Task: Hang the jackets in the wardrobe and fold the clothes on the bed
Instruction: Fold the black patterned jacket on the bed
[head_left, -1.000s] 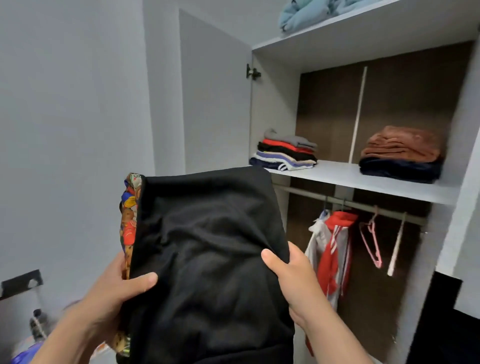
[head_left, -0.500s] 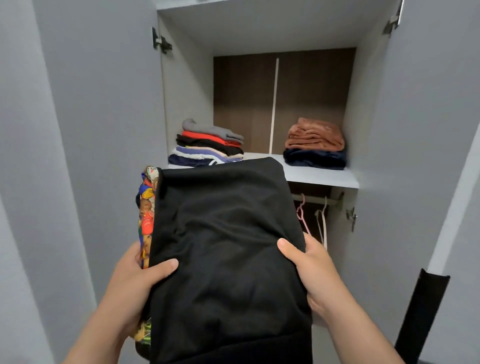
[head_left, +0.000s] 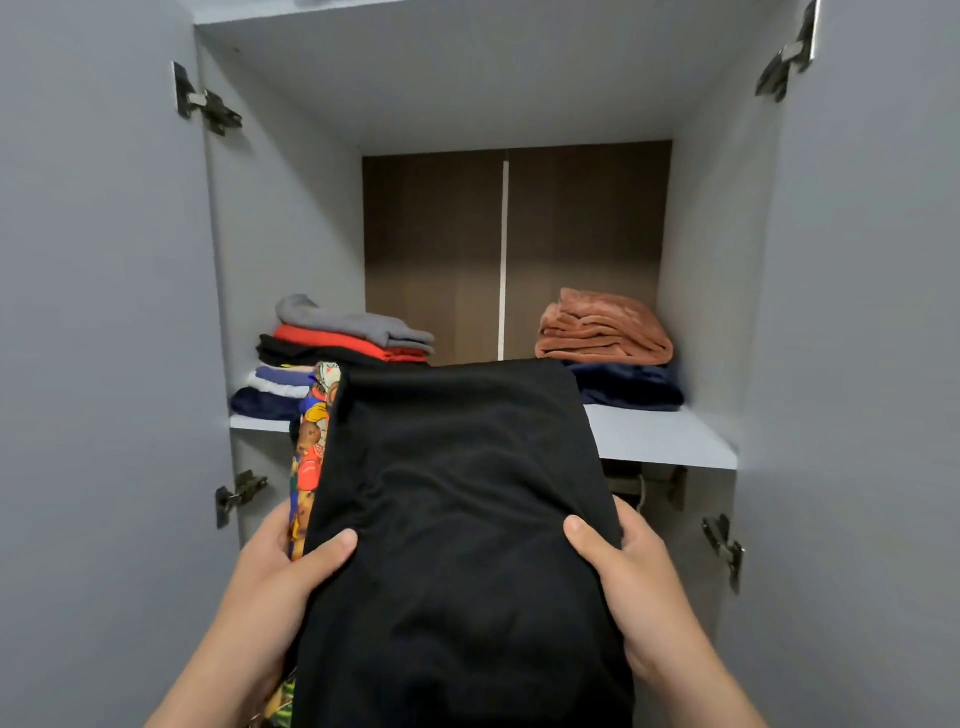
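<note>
Both hands are on the load: the left hand (head_left: 280, 571) and right hand (head_left: 639, 587) each grip a side of the folded stack (head_left: 457, 493), thumbs on top of the black garment, with a bright patterned piece (head_left: 309, 457) peeking out along its left edge. The stack's long axis runs straight away from the person into the wardrobe (head_left: 291, 218). Its far end is up at the shelf (head_left: 665, 441), lined on the gap between the left pile (head_left: 332, 358) and the orange blanket (head_left: 602, 327). A straight push forward looks next, neither hand leading.

The black garment (head_left: 457, 545) runs off the bottom edge, hiding most of the patterned cloth (head_left: 309, 452), the fingers of the left hand (head_left: 270, 571) and right hand (head_left: 644, 587), and the middle of the shelf (head_left: 665, 439).
</note>
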